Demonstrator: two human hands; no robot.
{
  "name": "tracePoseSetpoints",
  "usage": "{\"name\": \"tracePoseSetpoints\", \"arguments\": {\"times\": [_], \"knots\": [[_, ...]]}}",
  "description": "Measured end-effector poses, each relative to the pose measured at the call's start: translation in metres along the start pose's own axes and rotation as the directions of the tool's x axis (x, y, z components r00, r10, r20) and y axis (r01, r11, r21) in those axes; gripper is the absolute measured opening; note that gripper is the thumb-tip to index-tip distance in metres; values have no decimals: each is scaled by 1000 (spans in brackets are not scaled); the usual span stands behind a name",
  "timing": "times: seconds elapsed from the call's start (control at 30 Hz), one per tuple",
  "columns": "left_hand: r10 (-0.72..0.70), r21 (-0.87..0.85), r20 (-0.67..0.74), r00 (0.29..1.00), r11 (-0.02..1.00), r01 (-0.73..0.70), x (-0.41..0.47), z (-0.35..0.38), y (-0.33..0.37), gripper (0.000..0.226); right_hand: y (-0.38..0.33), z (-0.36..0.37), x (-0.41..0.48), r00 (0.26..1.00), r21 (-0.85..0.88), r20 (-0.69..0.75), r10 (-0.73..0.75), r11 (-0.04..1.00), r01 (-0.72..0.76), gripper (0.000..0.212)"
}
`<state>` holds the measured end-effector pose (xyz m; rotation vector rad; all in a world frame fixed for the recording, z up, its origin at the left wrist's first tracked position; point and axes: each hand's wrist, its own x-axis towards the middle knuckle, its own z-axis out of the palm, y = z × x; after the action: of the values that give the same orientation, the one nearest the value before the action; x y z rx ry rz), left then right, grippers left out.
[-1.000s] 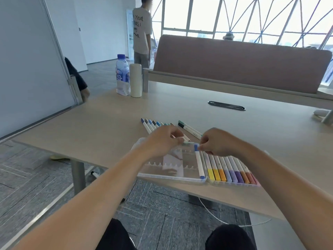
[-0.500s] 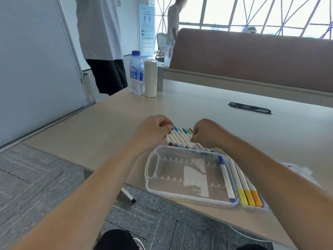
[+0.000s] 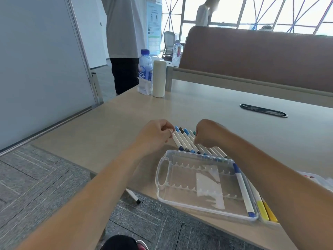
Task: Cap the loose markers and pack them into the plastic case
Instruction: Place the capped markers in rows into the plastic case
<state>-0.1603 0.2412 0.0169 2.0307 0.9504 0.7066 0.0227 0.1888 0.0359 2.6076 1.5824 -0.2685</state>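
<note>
Two hands (image 3: 156,134) (image 3: 209,133) shifted from case (image 3: 203,207) to loose markers (image 3: 185,141); three packed.

Both hands are off the clear plastic case (image 3: 163,177) now! A second ago they were at its far rim, seating the white marker with blue caps (image 3: 243,186). That marker now lies free in its slot, nearer than the grip. The left hand (image 3: 156,134) has gone forward to the row of loose white-barrelled markers (image 3: 185,141) and pinches the leftmost one's far end. The right hand (image 3: 207,134) has followed, curled over the row just right of that pinch. A person in a white shirt (image 3: 124,33) has stepped up beyond.
</note>
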Motion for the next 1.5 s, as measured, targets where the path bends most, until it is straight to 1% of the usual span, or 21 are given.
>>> {"name": "tracePoseSetpoints", "arguments": {"times": [0.13,0.23,0.4,0.47,0.57,0.67,0.8,0.87,0.93,0.97,1.03,1.1,1.2,1.3,1.4,1.5], "knots": [[12,-16,35,999,1000,-11,-2,5,2,15,10,-2,0,999,60,-43,5,998,-2,26],[29,9,76,997,1000,-30,-4,11,6,15,21,-3,-1,995,88,-95,20,996,-11,26],[40,-37,96,995,999,-37,-7,18,13,15,16,-1,-8,996,119,-88,-11,993,21,28],[43,-28,97,994,999,-41,-8,18,14,14,11,1,-9,997,98,-71,-21,995,28,24],[50,-30,99,994,998,-47,-10,17,16,14,5,5,-8,996,49,-90,-7,999,11,12],[42,-39,99,994,998,-39,-10,17,15,14,-5,7,-9,994,12,-106,34,999,-33,18],[44,-48,90,995,998,-39,-9,16,15,14,-14,5,-12,991,-36,-126,40,998,-45,17],[44,-47,92,995,998,-40,-11,15,17,13,-14,4,-14,992,-40,-124,28,999,-34,13],[46,-41,93,995,998,-42,-13,14,18,13,-11,0,-17,991,-9,-132,29,1000,-30,6],[48,-39,92,995,998,-45,-13,15,19,13,-7,-3,-19,989,18,-148,26,1000,-23,6],[52,-36,90,995,998,-49,-16,16,22,12,3,-12,-27,986,73,-164,22,997,-10,18],[56,-32,89,994,998,-54,-20,21,28,12,15,-21,-42,990,130,-140,35,991,-17,27],[67,-10,131,989,998,-66,-32,32,40,10,33,-26,-70,996,230,-56,75,971,-61,28],[106,30,205,973,993,-114,-47,48,51,11,49,-20,-104,996,338,52,69,937,-83,28],[129,148,280,951,973,-176,-62,61,62,20,62,-10,-131,987,432,152,44,896,-106,27],[119,196,340,933,961,-194,-76,72,69,31,72,1,-142,977,471,209,38,872,-135,24]]}}
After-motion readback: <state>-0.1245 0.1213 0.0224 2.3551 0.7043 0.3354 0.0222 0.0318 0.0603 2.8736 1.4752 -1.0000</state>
